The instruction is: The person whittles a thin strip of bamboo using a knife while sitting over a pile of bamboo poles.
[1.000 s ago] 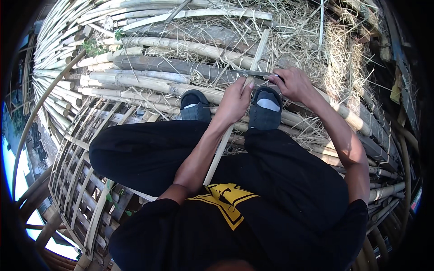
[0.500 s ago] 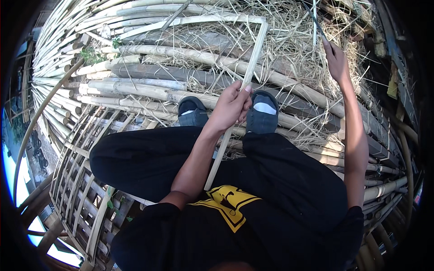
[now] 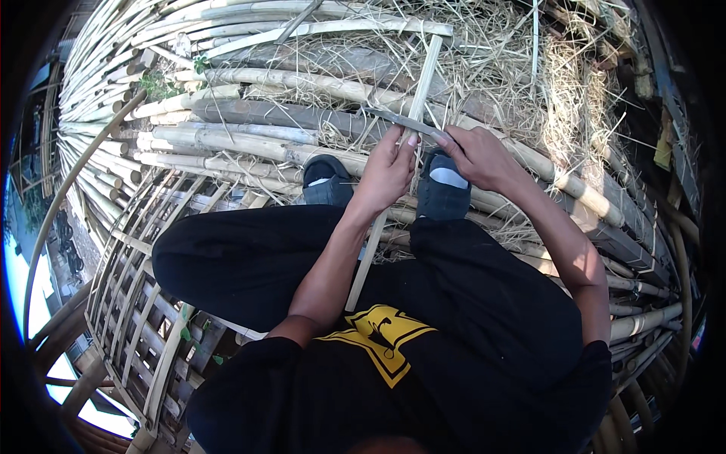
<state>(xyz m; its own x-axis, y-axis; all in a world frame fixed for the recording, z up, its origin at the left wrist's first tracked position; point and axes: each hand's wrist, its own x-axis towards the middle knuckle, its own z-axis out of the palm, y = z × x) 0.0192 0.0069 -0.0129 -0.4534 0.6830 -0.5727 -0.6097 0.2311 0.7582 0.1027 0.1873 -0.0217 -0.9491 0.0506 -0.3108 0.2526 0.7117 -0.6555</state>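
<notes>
A long, pale bamboo strip slants from beside my lap up and away over the poles. My left hand is closed round its middle. In my right hand is a knife, its handle hidden in my fist. The dark blade points left and lies across the strip just beyond my left fingers; whether it cuts into the wood I cannot tell.
Bamboo poles lie side by side under my sandals. Straw and shavings cover the far right. A woven bamboo lattice stands at the left, near a curved cane. Another bamboo strip lies across the far side.
My right hand has come from the far right in toward the left, bringing the knife over the strip. The strip's far end has shifted slightly left, with my left hand still gripping it.
</notes>
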